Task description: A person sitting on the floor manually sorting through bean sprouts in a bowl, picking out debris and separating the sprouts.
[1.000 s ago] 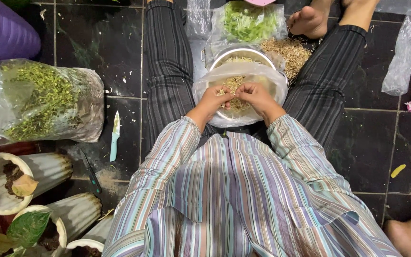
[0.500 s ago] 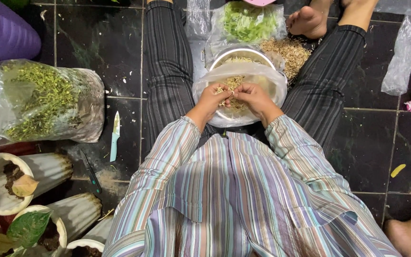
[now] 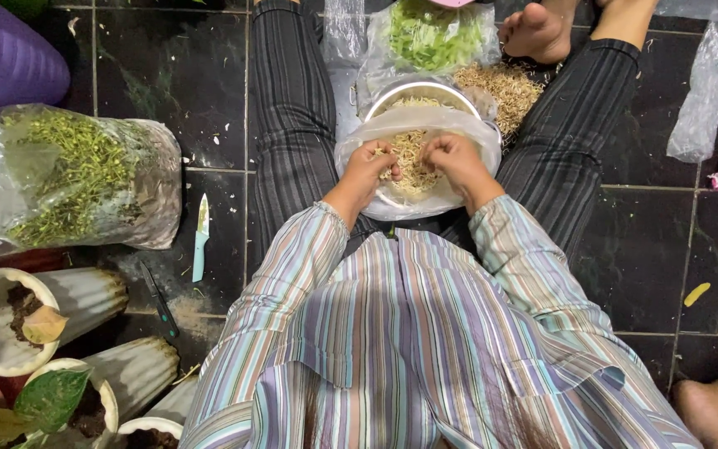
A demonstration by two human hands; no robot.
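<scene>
I sit on a dark tiled floor with my legs apart. Between them lies a clear plastic bag [image 3: 392, 206] holding pale bean sprouts [image 3: 413, 162]. My left hand [image 3: 369, 170] and my right hand [image 3: 456, 160] are both inside the bag's mouth, fingers curled and pinching sprouts. A metal bowl [image 3: 422, 90] stands just beyond the bag. Past it lie a pile of brownish sprout trimmings [image 3: 504, 87] and a bag of green shredded leaves [image 3: 435, 35].
A large plastic bag of green stems [image 3: 76, 179] lies at the left, a small knife [image 3: 200, 237] beside it. White ribbed plant pots [image 3: 51, 308] sit at the lower left, a purple pot [image 3: 6, 54] at top left. Another person's foot [image 3: 708, 407] shows at lower right.
Both hands have shifted slightly within the bag while working the sprouts. Everything else stays in place.
</scene>
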